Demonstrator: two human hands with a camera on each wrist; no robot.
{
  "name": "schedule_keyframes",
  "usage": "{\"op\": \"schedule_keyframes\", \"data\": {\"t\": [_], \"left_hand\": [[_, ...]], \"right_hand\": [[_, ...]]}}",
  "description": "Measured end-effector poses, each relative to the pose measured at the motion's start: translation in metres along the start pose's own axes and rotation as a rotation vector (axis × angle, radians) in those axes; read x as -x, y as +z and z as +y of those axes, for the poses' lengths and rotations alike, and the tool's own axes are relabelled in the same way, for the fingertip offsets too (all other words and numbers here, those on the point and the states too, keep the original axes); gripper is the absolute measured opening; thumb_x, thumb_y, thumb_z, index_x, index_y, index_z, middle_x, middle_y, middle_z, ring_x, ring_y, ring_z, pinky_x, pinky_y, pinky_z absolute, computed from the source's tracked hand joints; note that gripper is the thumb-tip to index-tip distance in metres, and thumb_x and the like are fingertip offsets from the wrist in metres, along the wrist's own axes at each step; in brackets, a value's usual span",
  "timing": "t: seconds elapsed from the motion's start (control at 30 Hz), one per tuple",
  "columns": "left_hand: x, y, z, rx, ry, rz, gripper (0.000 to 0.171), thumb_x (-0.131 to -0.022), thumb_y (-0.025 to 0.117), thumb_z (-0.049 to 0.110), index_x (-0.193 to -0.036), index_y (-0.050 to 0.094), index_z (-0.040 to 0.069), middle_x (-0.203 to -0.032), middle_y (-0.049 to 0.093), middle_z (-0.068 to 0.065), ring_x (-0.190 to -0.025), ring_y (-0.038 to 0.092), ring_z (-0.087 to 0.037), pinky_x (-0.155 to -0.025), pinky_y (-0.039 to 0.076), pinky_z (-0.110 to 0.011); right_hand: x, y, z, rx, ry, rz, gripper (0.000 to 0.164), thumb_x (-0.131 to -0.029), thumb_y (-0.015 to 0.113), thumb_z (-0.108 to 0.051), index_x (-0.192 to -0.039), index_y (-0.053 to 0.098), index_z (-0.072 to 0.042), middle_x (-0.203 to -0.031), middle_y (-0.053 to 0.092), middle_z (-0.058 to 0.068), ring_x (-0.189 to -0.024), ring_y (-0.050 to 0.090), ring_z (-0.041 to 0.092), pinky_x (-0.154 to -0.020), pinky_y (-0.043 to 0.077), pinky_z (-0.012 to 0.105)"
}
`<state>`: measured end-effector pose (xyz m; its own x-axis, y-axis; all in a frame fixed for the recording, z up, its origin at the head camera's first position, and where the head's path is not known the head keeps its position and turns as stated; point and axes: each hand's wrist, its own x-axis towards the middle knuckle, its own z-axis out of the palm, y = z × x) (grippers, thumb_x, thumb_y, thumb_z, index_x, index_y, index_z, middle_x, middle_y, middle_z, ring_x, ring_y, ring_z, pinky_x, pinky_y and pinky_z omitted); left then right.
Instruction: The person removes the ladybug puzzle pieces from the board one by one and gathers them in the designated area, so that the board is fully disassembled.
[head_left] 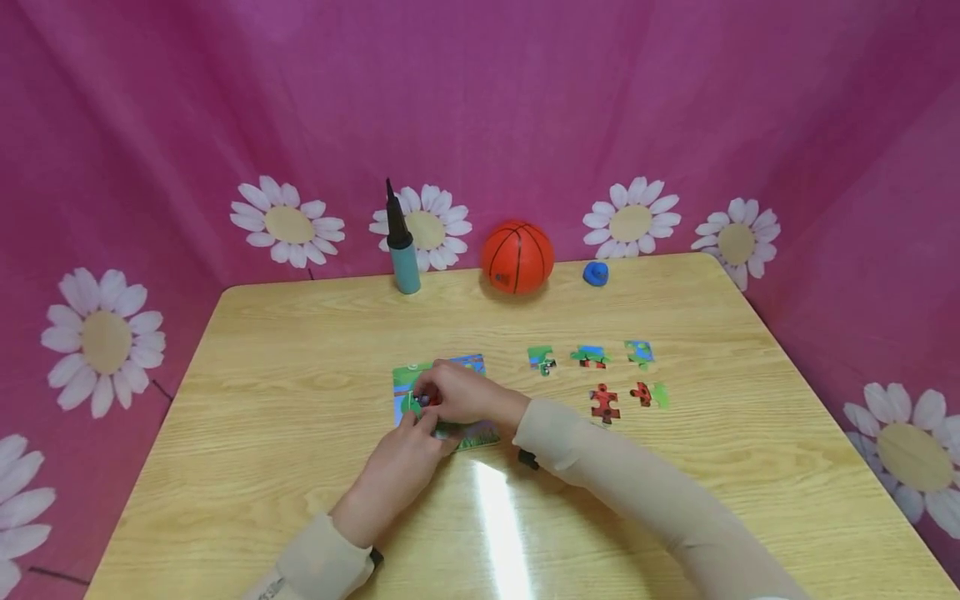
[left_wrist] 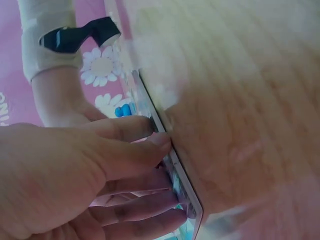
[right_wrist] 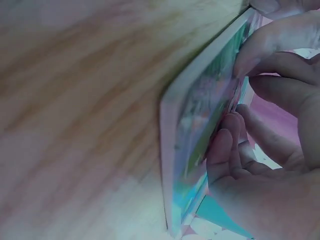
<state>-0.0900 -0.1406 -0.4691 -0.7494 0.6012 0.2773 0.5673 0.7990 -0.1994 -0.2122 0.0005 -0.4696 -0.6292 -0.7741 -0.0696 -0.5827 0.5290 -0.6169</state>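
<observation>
A puzzle board (head_left: 480, 436) with a colourful picture lies flat on the table in front of me. My right hand (head_left: 468, 393) reaches over it from the right, fingertips and thumb pinching a small reddish puzzle piece (head_left: 430, 400) low over the picture. In the right wrist view, the fingers (right_wrist: 220, 145) come together close to the board's surface. From the near left, my left hand (head_left: 405, 454) rests its fairly straight fingers on the board. The left thumb (left_wrist: 161, 141) lies at the board's edge in the left wrist view. Both hands cover much of the picture.
Several loose puzzle pieces lie right of the board, among them a red one (head_left: 604, 403) and a green-and-blue one (head_left: 541, 359). Along the back edge stand a teal hand pump (head_left: 406, 268), an orange basketball (head_left: 517, 257) and a small blue toy (head_left: 596, 273). Pink curtains (head_left: 480, 100) surround the table.
</observation>
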Motion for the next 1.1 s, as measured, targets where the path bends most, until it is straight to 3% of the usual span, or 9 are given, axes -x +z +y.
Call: {"op": "schedule_keyframes", "data": {"t": [0.27, 0.53, 0.7, 0.93, 1.1], "left_hand": [[0.000, -0.002, 0.002, -0.034, -0.008, -0.066, 0.031, -0.091, 0.078, 0.003, -0.110, 0.083, 0.027, -0.108, 0.070, -0.015, -0.081, 0.059, -0.023, -0.058, 0.057, -0.025], [0.000, -0.002, 0.003, -0.030, -0.015, -0.063, 0.036, -0.090, 0.079, 0.003, -0.114, 0.083, 0.030, -0.108, 0.070, -0.014, -0.081, 0.059, -0.022, -0.058, 0.055, -0.023], [0.000, -0.003, 0.002, 0.006, -0.022, -0.080, 0.035, -0.090, 0.079, 0.002, -0.112, 0.083, 0.028, -0.109, 0.069, -0.015, -0.078, 0.055, -0.022, -0.056, 0.054, -0.025], [-0.002, -0.006, 0.001, 0.002, -0.018, -0.093, 0.038, -0.088, 0.080, 0.003, -0.114, 0.083, 0.030, -0.101, 0.068, -0.013, -0.077, 0.053, -0.022, -0.058, 0.056, -0.028], [-0.003, -0.006, 0.001, 0.089, -0.051, -0.124, 0.038, -0.090, 0.077, 0.001, -0.116, 0.082, 0.027, -0.116, 0.071, -0.016, -0.085, 0.060, -0.029, -0.058, 0.060, -0.035]], "right_hand": [[-0.005, -0.001, -0.002, -0.055, 0.026, -0.040, 0.014, -0.094, 0.076, -0.007, -0.107, 0.075, -0.004, -0.107, 0.067, 0.009, -0.098, 0.060, 0.015, -0.081, 0.051, 0.020], [-0.007, -0.002, -0.002, -0.057, 0.043, -0.056, 0.015, -0.091, 0.077, -0.003, -0.105, 0.073, -0.005, -0.105, 0.062, 0.008, -0.095, 0.054, 0.013, -0.080, 0.048, 0.020], [-0.005, 0.000, 0.000, -0.137, 0.051, 0.002, 0.020, -0.090, 0.076, 0.000, -0.108, 0.068, -0.005, -0.098, 0.066, 0.007, -0.081, 0.056, 0.009, -0.073, 0.048, 0.019], [0.004, -0.004, 0.005, -0.218, 0.040, 0.058, 0.024, -0.094, 0.078, -0.007, -0.117, 0.071, -0.006, -0.082, 0.065, 0.001, -0.068, 0.054, 0.005, -0.065, 0.045, 0.017], [0.020, -0.018, 0.016, -0.241, 0.016, 0.060, 0.034, -0.095, 0.078, -0.009, -0.128, 0.070, -0.010, -0.092, 0.070, 0.004, -0.072, 0.063, 0.006, -0.070, 0.054, 0.019]]}}
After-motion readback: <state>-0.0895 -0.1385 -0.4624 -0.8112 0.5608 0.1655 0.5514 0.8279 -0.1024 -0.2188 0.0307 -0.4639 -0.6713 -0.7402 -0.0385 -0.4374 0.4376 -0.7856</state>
